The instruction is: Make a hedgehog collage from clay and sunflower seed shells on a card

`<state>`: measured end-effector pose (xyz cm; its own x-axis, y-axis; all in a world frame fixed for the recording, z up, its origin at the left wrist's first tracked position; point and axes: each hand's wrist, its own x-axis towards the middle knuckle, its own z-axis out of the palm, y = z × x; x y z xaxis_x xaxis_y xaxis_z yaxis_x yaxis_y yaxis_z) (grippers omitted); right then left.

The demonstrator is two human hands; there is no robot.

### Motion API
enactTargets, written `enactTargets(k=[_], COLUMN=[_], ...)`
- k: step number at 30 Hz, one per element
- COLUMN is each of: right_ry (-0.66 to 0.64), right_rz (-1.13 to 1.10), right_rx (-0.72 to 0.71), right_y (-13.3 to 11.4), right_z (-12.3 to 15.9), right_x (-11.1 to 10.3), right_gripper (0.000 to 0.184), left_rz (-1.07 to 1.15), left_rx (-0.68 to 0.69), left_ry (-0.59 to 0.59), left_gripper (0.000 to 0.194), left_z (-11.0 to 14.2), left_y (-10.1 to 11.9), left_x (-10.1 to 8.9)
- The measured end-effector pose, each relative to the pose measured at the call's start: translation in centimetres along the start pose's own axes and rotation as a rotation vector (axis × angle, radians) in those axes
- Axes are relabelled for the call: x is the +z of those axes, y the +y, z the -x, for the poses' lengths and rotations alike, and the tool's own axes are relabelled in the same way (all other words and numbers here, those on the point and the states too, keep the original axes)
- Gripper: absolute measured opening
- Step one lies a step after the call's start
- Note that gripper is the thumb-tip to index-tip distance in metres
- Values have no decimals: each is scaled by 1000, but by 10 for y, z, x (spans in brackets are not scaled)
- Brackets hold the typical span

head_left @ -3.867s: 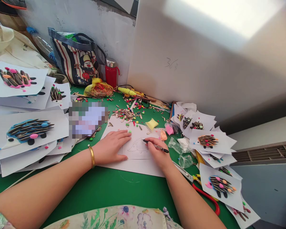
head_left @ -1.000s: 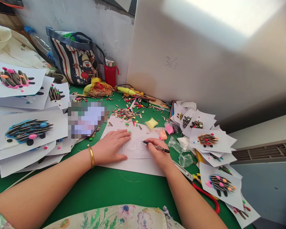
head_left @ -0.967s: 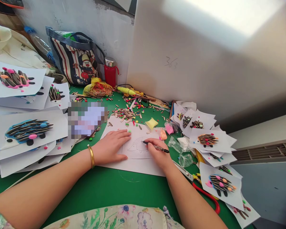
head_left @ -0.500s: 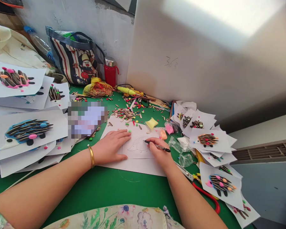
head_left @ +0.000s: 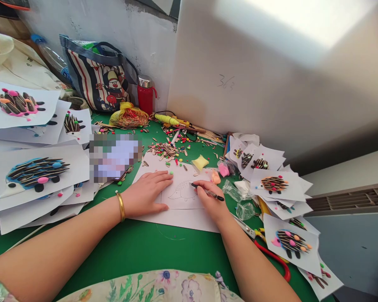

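My left hand (head_left: 149, 192) lies flat with fingers spread on the left part of a white sheet of paper (head_left: 182, 218). On the paper is a line-drawn hedgehog (head_left: 182, 191) with small marks across its back. My right hand (head_left: 210, 202) pinches a black pen (head_left: 214, 195), its tip at the upper right of the hedgehog's back. The right edge of the drawing is hidden behind that hand. Just beyond the paper lie a yellow piece of clay (head_left: 200, 162), an orange piece (head_left: 215, 177) and a pink piece (head_left: 223, 169).
Stacked hedgehog pictures stand at left (head_left: 38, 178) and right (head_left: 279, 185). Scissors with red handles (head_left: 275, 256) lie beside my right forearm. Sunflower seeds (head_left: 164, 149) and coloured bits are scattered behind the paper. A red flask (head_left: 145, 95) and a striped bag (head_left: 97, 75) stand by the wall.
The pen tip has shifted slightly right along the hedgehog's back, and more small marks show there. My left hand has stayed in place.
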<state>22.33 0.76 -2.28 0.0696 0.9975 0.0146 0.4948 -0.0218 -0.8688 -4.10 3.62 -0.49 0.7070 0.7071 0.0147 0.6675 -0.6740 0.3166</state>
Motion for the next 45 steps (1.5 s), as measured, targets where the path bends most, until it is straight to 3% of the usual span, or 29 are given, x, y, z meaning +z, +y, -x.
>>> enactTargets(k=[16, 21, 31, 45], right_ry=[37, -1, -123, -117], right_rz=[-8, -8, 62, 61], right_rx=[-44, 32, -91, -61], right_y=[-1, -5, -18, -16], right_z=[0, 2, 17, 14], right_x=[-2, -4, 10, 7], right_gripper=[25, 25, 24, 24], left_rz=[3, 9, 15, 14], left_rx=[-7, -10, 5, 9], left_ry=[-9, -15, 8, 9], left_gripper=[73, 73, 75, 74], left_z=[-1, 0, 0, 1], left_y=[1, 1, 0, -1], left_x=[-1, -1, 0, 2])
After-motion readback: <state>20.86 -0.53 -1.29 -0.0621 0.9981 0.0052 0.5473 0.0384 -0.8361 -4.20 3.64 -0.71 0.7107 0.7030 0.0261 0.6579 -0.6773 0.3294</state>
